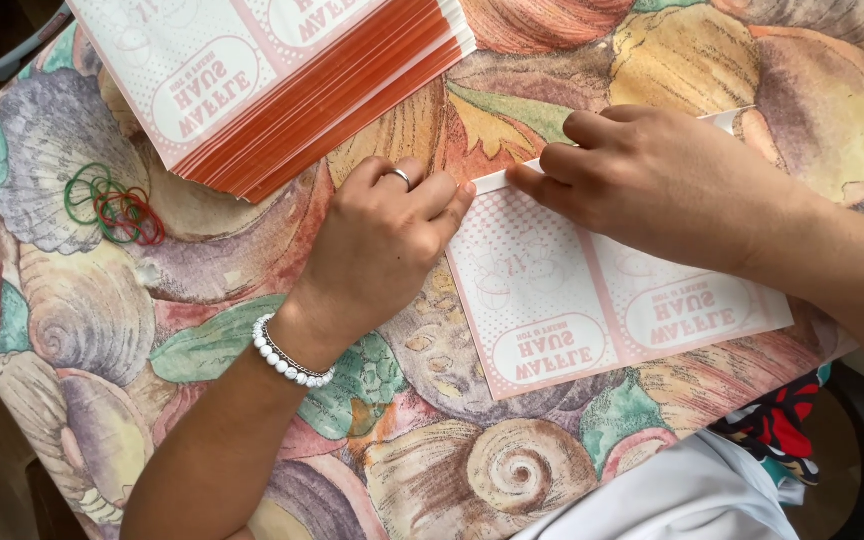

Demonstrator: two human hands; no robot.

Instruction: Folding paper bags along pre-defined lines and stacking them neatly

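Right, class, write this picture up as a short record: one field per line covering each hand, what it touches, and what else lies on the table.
Left hand: rests on the tablecloth, fingertips pressing the left end of the folded edge of a pink and white printed sheet; ring on one finger, white bead bracelet on the wrist.
Right hand: fingers pinching the same folded edge further along.
Sheet: lies flat, top edge turned over.
Stack of same sheets: top left, apart from both hands.
Rubber bands: red and green, near the left edge.
Tablecloth: seashell pattern.

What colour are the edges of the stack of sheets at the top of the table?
Orange-red edges on the stack of sheets, seen best in the head view.
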